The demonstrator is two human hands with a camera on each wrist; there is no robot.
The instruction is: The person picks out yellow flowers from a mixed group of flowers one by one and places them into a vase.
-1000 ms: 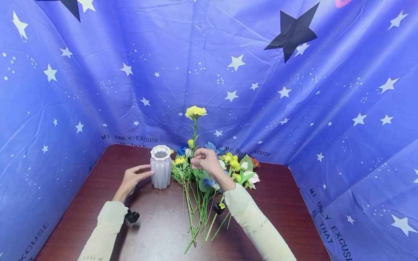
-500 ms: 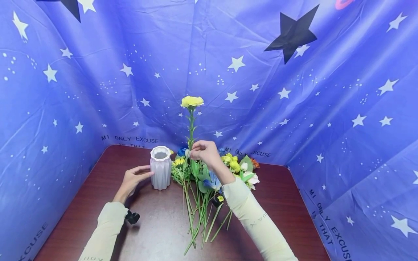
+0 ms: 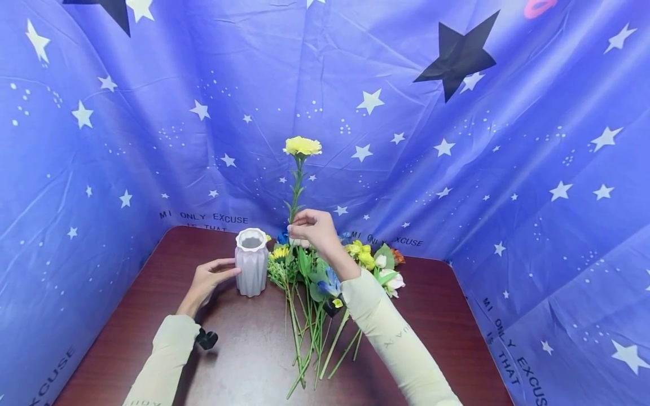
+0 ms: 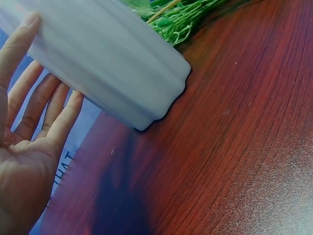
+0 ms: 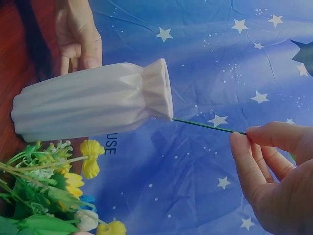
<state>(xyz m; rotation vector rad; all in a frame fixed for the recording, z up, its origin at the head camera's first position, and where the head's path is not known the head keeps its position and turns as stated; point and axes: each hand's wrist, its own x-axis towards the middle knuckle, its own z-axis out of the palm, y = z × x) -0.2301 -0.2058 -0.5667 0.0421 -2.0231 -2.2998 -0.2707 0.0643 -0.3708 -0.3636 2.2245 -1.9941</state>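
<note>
A yellow carnation [image 3: 303, 146] stands upright above the table, its stem pinched between the thumb and fingers of my right hand [image 3: 317, 231]. In the right wrist view the thin green stem [image 5: 208, 126] runs from the fingertips to the rim of the vase [image 5: 93, 103]; whether its tip touches the rim or lies behind it, I cannot tell. This pale, fluted vase [image 3: 251, 270] is upright on the table. From the left side, my left hand [image 3: 208, 282] touches it with fairly straight fingers; the left wrist view has the thumb [image 4: 17, 46] on its wall.
Right of the vase lies a heap of flowers, with yellow blooms [image 3: 363, 254], a blue bloom [image 3: 331, 282] and white ones [image 3: 393, 280]. Their stems point toward the table's front. Blue star-printed cloth [image 3: 325, 101] encloses the brown table [image 3: 233, 361] at the back and sides.
My right hand has risen with the carnation and drifted slightly left, toward the vase. The left hand and the vase have stayed in place.
</note>
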